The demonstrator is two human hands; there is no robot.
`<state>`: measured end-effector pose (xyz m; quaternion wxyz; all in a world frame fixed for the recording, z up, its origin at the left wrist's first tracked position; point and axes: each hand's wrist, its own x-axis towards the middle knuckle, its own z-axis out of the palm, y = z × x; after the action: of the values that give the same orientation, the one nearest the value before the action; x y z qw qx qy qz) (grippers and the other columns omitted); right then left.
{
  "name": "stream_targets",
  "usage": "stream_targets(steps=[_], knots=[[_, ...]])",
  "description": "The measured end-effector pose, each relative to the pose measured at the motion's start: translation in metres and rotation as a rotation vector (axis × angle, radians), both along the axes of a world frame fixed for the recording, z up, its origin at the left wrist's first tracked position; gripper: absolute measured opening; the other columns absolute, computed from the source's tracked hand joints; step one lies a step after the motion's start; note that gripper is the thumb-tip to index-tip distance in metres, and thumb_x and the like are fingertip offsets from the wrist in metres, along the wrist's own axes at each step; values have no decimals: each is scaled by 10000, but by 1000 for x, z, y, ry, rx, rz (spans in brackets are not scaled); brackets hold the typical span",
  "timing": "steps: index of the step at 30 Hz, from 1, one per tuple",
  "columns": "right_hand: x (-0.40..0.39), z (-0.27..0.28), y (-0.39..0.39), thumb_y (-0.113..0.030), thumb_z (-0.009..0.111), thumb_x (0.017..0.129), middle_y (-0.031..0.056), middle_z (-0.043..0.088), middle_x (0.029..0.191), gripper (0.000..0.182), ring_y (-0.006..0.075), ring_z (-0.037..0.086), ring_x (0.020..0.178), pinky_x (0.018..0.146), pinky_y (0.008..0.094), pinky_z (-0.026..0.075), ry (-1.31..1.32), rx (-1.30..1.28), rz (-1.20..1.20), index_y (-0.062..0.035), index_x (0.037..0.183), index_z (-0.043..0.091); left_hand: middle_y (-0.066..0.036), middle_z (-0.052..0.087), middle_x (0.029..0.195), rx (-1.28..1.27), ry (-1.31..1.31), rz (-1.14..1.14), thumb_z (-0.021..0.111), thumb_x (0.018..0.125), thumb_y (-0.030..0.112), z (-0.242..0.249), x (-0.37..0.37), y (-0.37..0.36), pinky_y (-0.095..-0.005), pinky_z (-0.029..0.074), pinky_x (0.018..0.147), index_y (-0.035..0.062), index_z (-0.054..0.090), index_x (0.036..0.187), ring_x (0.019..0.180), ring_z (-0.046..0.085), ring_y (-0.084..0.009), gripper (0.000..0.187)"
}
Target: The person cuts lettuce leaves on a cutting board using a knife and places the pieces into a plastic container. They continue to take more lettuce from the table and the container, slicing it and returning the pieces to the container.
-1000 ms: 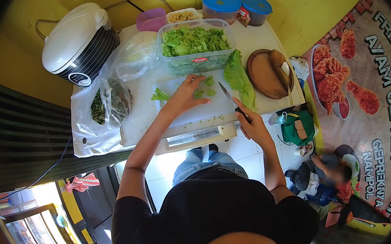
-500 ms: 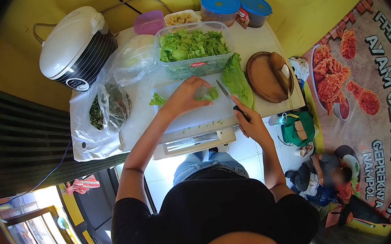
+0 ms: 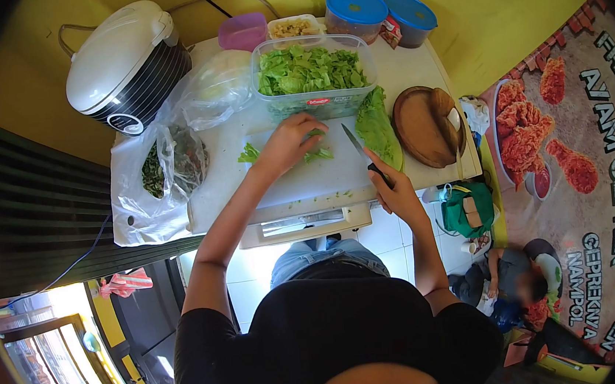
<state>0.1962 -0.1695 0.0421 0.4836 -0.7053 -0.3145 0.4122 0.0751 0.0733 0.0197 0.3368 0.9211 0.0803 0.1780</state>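
Note:
My right hand (image 3: 398, 192) is wrapped round the black handle of a knife (image 3: 355, 144), its blade pointing up and to the left above the white board. My left hand (image 3: 292, 143) is over the board (image 3: 284, 181), its fingers curled together on lettuce pieces (image 3: 318, 154) that partly show below the fingertips. Another bit of lettuce (image 3: 248, 154) lies left of the wrist. Just beyond that hand stands a clear plastic container (image 3: 358, 100) heaped with cut lettuce (image 3: 307, 70). Right of the knife blade rests a whole lettuce leaf (image 3: 375, 130).
A round wooden board (image 3: 414, 128) sits at the right. On the left are a rice cooker (image 3: 125, 69) and plastic bags (image 3: 171, 164) with greens. Blue-lidded tubs (image 3: 357, 13) and a purple bowl (image 3: 243, 33) line the wall. Another person (image 3: 512, 276) is low at the right.
My left hand's fingers have drawn closer together over the lettuce pieces; before, thumb and fingers were spread around them. The knife stays in my right hand, nearly unmoved.

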Motion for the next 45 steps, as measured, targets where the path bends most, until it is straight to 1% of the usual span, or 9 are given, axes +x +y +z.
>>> stream_targets(steps=[3, 11, 18, 23, 32, 36, 40, 43, 45], knots=[[-2, 2, 1, -156, 496, 1001, -61, 382, 549, 465, 37, 361, 439, 404, 218, 331, 3, -5, 10, -230, 1457, 446, -127, 600, 1038, 28, -71, 35, 653, 874, 125, -12, 0, 3, -381, 484, 865, 65, 681, 1087, 960, 604, -315, 224], [-8, 3, -1, -152, 492, 1002, -65, 367, 557, 466, 36, 349, 445, 405, 219, 329, 7, -1, 12, -237, 1457, 446, -136, 575, 1103, -233, 206, 32, 661, 892, 180, 7, -21, -20, -373, 489, 869, 53, 654, 1170, 982, 604, -311, 306], [-14, 1, -8, -156, 502, 996, -59, 378, 558, 468, 40, 354, 447, 410, 223, 328, 24, -19, -13, -233, 1454, 451, -143, 541, 1127, -97, 17, 50, 697, 858, 183, -16, -16, -42, -384, 493, 867, 42, 633, 1174, 959, 607, -322, 352], [-16, -1, -10, -154, 504, 993, -55, 381, 554, 474, 43, 357, 443, 411, 223, 328, 27, -13, -17, -235, 1457, 446, -120, 591, 1002, -59, 2, 17, 669, 869, 126, -32, -7, -45, -367, 514, 802, 55, 682, 1069, 876, 624, -308, 212], [-16, -13, -9, -153, 503, 1001, -59, 374, 530, 477, 36, 338, 407, 373, 212, 310, 39, 12, -21, -183, 1470, 421, -110, 629, 973, -32, -9, 3, 661, 867, 109, -27, -19, -42, -366, 518, 795, 52, 713, 1004, 894, 637, -293, 157], [-12, -10, -7, -143, 496, 1002, -61, 371, 533, 478, 35, 336, 406, 373, 211, 309, 30, 18, -7, -172, 1472, 416, -111, 647, 972, -238, 64, -12, 663, 871, 101, 15, -18, -22, -351, 515, 809, 45, 716, 987, 905, 649, -277, 139], [-10, -11, -4, -124, 485, 1004, -61, 373, 550, 480, 36, 331, 413, 379, 211, 304, 63, 39, 11, -164, 1476, 410, -84, 670, 1005, -334, -165, 147, 676, 882, 55, 100, -6, 6, -296, 483, 821, 45, 725, 1003, 921, 631, -167, 131], [-8, -14, 3, -119, 482, 1005, -59, 377, 562, 480, 35, 332, 420, 386, 212, 302, 29, 27, 58, -166, 1477, 408, -96, 663, 1039, -198, -379, 87, 675, 891, 91, 131, 27, 28, -290, 479, 832, 33, 707, 1049, 942, 631, -192, 171], [-7, -13, 8, -121, 483, 1005, -57, 378, 561, 482, 35, 334, 421, 391, 212, 304, 21, 37, 74, -171, 1478, 408, -104, 660, 1055, -120, -292, 33, 668, 901, 127, 137, 51, 31, -296, 479, 843, 31, 696, 1074, 962, 632, -212, 200]])
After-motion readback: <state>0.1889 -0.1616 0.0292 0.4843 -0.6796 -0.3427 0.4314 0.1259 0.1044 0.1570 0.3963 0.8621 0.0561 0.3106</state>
